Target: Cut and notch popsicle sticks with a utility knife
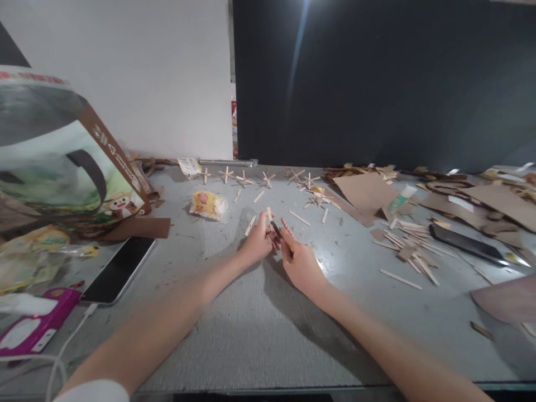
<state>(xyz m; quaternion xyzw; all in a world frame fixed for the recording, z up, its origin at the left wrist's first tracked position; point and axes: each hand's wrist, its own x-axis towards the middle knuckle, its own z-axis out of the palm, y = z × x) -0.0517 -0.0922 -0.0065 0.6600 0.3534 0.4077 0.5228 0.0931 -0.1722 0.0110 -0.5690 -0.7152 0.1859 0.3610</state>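
Near the middle of the grey table, my left hand [260,241] pinches a short wooden stick [269,213] that stands up between its fingers. Beside it on the right, my right hand [302,262] is wrapped round a dark, slim tool [276,228] with some yellow on its handle; the tip points at the stick. A red-and-white striped piece [287,225] shows just above my right fingers. Loose wooden sticks [300,218] lie beyond both hands, and several crossed stick pieces [226,175] stand in a row farther back.
A phone [119,271] with a white cable and a pink device [46,318] lie left, before a large printed bag [104,162]. A yellow packet [207,205] sits back left. On the right are a stick pile [414,251], cardboard [364,192], a glue stick [402,197] and a black object [467,244].
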